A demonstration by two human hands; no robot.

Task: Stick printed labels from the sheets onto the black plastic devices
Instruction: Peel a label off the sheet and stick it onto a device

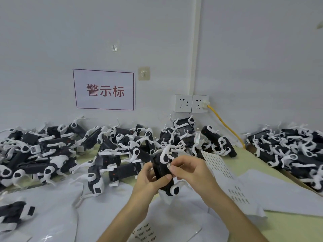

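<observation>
Head view: the left hand (148, 179) curls its fingers round a device (160, 165), held upright mid-table. The right hand (190, 170) pinches a label (168, 166) at the device's 3 o'clock edge — a sheet (218, 165) lies at 2 o'clock, a pile (52, 151) at 10.

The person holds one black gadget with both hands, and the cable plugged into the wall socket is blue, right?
Not quite. The cable plugged into the wall socket is yellow, not blue; the head view shows it. The rest is right: the left hand and the right hand both hold one black device.
</observation>
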